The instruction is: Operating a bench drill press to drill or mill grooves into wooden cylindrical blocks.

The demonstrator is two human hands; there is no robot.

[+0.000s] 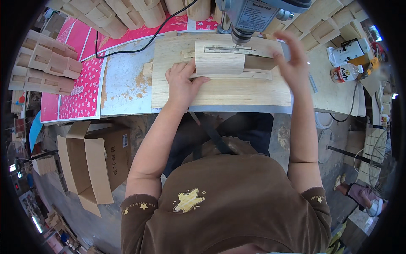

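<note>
A pale wooden box [219,63] with a curved-looking top rests on a flat wooden board [177,96] at the bench. My left hand [182,82] holds the box's left end, with the fingers curled at its side and the thumb stretched along its front edge. Over the box stands a small bench drill [258,15]; its chuck [241,37] points down close to a long slotted strip at the back of the box. My right hand [294,63] is raised just right of the drill and box, slightly blurred, fingers apart and holding nothing.
Stacks of similar wooden boxes [53,63] line the bench's left and back. A black cable [139,50] crosses behind the board. At the right stand a labelled bottle [346,73] and a blue pen-like stick [313,83]. An open cardboard carton [95,163] sits on the floor, lower left.
</note>
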